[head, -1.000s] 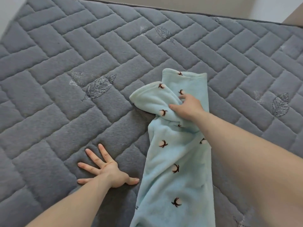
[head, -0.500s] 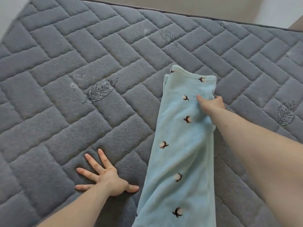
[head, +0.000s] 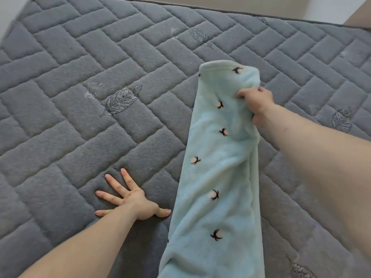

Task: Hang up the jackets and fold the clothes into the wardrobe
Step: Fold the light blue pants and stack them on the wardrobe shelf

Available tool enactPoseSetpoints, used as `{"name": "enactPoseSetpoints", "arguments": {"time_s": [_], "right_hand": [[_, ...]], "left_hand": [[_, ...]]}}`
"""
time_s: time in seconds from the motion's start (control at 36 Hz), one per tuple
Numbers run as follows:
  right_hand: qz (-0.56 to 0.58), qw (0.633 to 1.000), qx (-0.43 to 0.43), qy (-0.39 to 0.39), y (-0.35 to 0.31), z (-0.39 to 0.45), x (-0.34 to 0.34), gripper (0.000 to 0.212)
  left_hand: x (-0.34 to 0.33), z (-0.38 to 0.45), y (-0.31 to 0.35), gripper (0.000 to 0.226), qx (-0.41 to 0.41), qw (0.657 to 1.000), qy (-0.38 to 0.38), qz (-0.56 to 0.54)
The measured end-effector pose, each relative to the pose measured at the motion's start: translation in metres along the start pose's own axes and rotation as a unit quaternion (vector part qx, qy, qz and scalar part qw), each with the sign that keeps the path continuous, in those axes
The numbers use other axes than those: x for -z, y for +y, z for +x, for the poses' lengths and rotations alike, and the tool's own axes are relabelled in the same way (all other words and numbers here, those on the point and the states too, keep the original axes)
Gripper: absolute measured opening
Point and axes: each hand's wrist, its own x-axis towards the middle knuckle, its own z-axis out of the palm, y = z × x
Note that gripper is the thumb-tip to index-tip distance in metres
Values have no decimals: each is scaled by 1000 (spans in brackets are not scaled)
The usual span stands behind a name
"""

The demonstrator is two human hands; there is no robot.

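A light blue fleece garment with small dark cotton-flower prints lies as a long strip on the grey quilted bed, running from the bottom edge of the view up to the middle. My right hand grips its right edge near the far end, bunching the fabric and lifting it a little. My left hand presses flat on the bedcover with fingers spread, just left of the garment, thumb pointing toward it. The garment's near end is cut off by the view's bottom edge.
The bedcover has embroidered leaf motifs. The bed's far edge meets a beige wall at the top. A pale floor or wall strip shows at the top right corner.
My right hand unfolded the doubled-over far end, laid the garment out as a straight strip, then moved to its right edge and gathered the fabric there. My left hand stayed planted.
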Motion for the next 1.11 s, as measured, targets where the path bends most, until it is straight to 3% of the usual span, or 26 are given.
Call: {"name": "enactPoseSetpoints", "arguments": {"time_s": [0.11,0.33,0.44,0.61,0.75,0.94,1.03,1.11], "right_hand": [[-19,996,91,-3,9,-19,10,18],[-54,980,192,-24,37,-89,42,41],[-104,966,228,-63,53,-135,61,35],[-120,962,230,-86,89,-187,89,18],[-114,967,207,-97,118,-238,105,27],[-89,969,199,-113,161,-305,126,40],[-85,968,190,-138,185,-331,135,42],[-81,967,184,-159,212,-350,141,39]], "left_hand": [[-2,-2,-5,184,-7,1000,15,11],[-10,-11,-16,183,-47,996,78,19],[-19,-15,-28,175,-80,989,121,2],[-17,-28,-72,137,-176,976,131,2],[-19,-71,-85,86,-280,943,140,-111],[-49,-135,-70,49,-353,905,87,-221],[-67,-160,-63,64,-336,895,-24,-291],[-94,-173,-66,66,-292,908,-105,-280]]}}
